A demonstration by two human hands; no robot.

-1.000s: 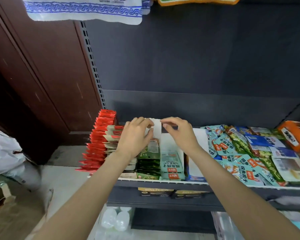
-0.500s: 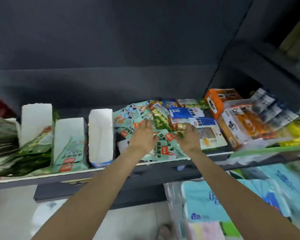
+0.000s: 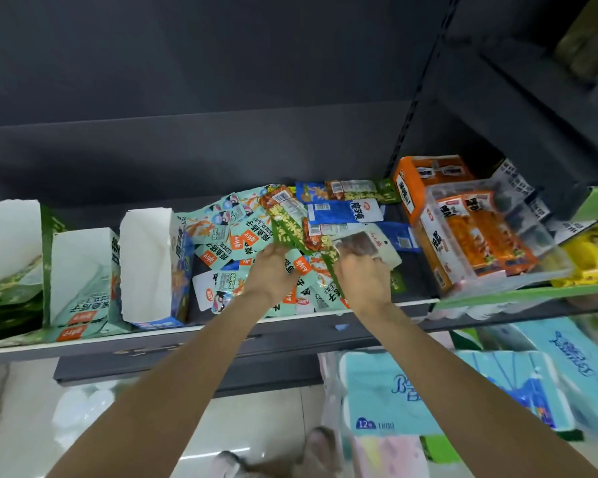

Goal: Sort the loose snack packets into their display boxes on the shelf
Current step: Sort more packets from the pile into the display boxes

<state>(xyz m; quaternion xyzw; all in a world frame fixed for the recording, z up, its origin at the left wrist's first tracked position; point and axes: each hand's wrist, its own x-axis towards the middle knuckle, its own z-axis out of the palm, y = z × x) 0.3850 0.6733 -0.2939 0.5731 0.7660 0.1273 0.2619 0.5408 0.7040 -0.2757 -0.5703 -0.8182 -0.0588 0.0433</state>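
Three white-lined cardboard display boxes (image 3: 145,267) stand open-topped at the shelf's left, well apart from the heap of loose mint-green foil snack packets (image 3: 221,232) mid-shelf. The left hand (image 3: 273,270) and right hand (image 3: 361,276) both rest in that heap, fingers curled into packets. Whether either truly grips one I cannot tell. The boxes lie leftward, nearer the left hand.

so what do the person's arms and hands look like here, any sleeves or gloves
Both forearms are bare, with no sleeves in view. The left hand and right hand wear no gloves; no watch, bracelet or ring shows from this angle.
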